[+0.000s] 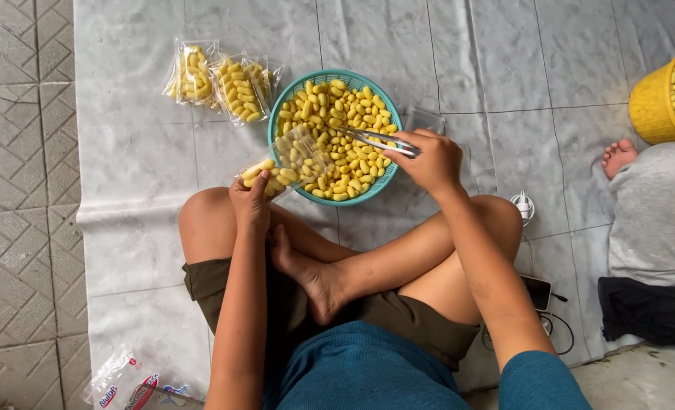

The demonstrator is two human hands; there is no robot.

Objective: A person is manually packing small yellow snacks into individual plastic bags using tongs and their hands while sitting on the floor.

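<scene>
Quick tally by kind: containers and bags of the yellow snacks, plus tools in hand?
Baskets: 1, teal basket
Buckets: 1, yellow bucket
Filled bags lying on the sheet: 2, first bag, second bag
Bags in hand: 1, clear bag in the left hand
Tongs: 1, metal tongs in the right hand
Total: 6

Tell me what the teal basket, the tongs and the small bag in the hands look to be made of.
Teal basket: likely moulded plastic, given its uniform colour and slotted wall. Tongs in the right hand: probably bare metal, silvery with bright glints. Small bag held by the left hand: thin clear plastic film, glossy and creased, with the yellow pieces showing through it.
</scene>
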